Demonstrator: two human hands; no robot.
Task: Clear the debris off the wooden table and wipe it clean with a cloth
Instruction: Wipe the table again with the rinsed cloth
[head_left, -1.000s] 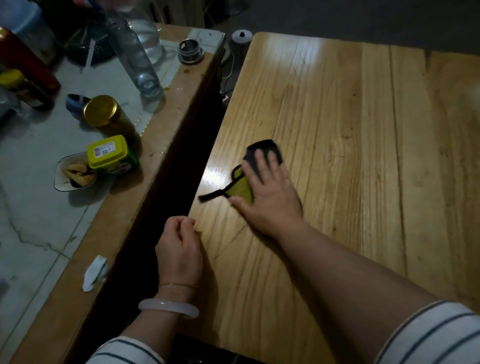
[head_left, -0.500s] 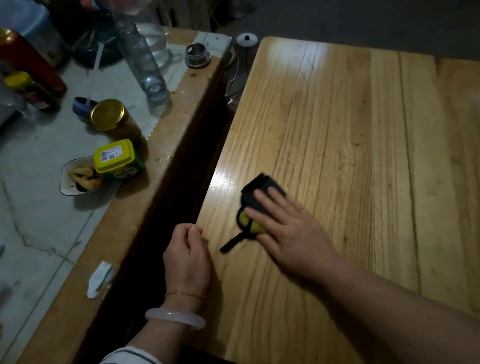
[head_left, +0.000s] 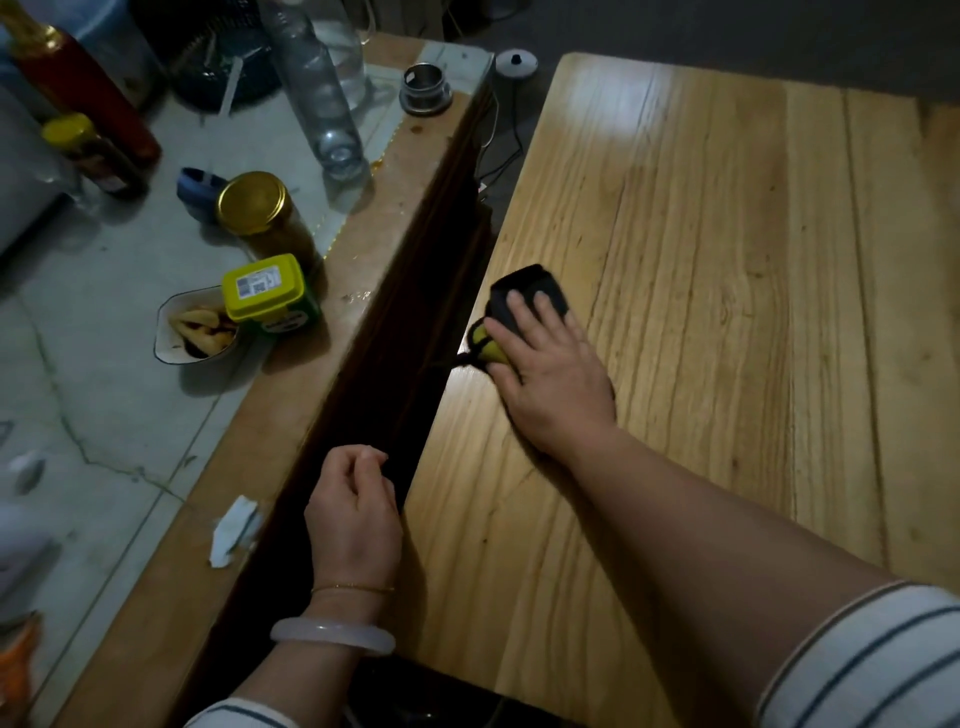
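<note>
A light wooden table (head_left: 727, 260) fills the right side of the view. On it, close to its left edge, lies a small black and yellow cloth (head_left: 511, 299). My right hand (head_left: 550, 369) presses flat on the cloth with straight fingers, covering most of it. A dark strap end of the cloth hangs over the table edge. My left hand (head_left: 353, 509) hovers at the table's left edge over the dark gap, its fingers loosely curled and holding nothing. I see no loose debris on the wood.
A second, marble-topped table (head_left: 104, 389) stands left across a dark gap. It carries a gold-lidded jar (head_left: 254, 208), a yellow-lidded tub (head_left: 265, 288), a small dish of food (head_left: 200, 325), a clear bottle (head_left: 317, 88), a metal ring (head_left: 426, 88) and a crumpled paper (head_left: 236, 530).
My right hand has slid the cloth away from me and left, up to the table's left edge. My left hand stays by the edge.
</note>
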